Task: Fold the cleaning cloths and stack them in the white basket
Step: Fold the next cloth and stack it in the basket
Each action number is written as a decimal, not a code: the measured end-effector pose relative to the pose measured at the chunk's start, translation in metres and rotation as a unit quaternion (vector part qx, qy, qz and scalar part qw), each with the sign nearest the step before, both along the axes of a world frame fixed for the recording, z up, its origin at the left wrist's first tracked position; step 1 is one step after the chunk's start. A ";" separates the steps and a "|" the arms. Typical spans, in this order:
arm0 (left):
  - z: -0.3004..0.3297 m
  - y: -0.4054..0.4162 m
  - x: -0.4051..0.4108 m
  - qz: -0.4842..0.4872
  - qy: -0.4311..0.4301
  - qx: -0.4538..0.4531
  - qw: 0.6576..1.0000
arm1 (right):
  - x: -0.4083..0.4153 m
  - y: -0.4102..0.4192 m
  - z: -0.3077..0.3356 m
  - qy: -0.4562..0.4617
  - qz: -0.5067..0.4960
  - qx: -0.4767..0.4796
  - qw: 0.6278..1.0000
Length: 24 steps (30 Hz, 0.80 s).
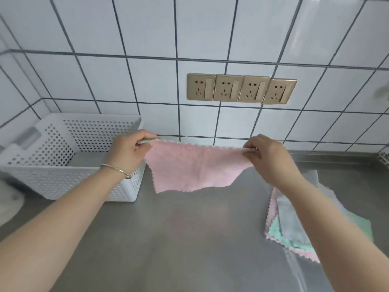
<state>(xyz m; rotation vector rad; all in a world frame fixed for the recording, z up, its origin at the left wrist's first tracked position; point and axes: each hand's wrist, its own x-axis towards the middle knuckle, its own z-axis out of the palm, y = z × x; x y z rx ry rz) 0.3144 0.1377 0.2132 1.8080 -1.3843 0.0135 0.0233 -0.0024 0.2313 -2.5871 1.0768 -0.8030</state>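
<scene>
Two hands (pixel 126 152) (pixel 267 159), one taut pink cloth (pixel 195 167), seemingly airborne

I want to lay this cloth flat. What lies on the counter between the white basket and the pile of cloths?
In the head view, bare steel counter; only the held pink cloth hangs above it, between the white basket and the pile of cloths.

In front of me a wall of pale tiles (pixel 151 79) with dark grout rises straight from the back edge of a brushed steel counter (pixel 189 239). Four beige sockets (pixel 241 89) sit side by side on the wall. Soft, even light gives the steel a dull sheen.
</scene>
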 end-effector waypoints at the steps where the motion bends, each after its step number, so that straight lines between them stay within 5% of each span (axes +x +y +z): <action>1: -0.004 0.012 0.001 -0.007 0.009 -0.004 1.000 | -0.001 0.006 -0.005 -0.006 0.008 -0.019 1.000; 11: -0.165 0.094 -0.024 -0.120 -0.087 0.191 0.970 | -0.032 0.072 -0.163 0.192 0.030 0.142 0.971; 19: -0.218 0.123 -0.046 -0.203 -0.108 0.399 0.888 | -0.045 0.103 -0.218 0.423 0.150 0.248 0.858; 22: -0.205 0.106 -0.053 -0.266 -0.047 0.515 0.813 | -0.041 0.089 -0.207 0.423 0.138 0.297 0.845; 24: -0.197 0.079 -0.052 -0.243 0.053 0.509 0.824 | -0.029 0.066 -0.202 0.368 0.068 0.320 0.870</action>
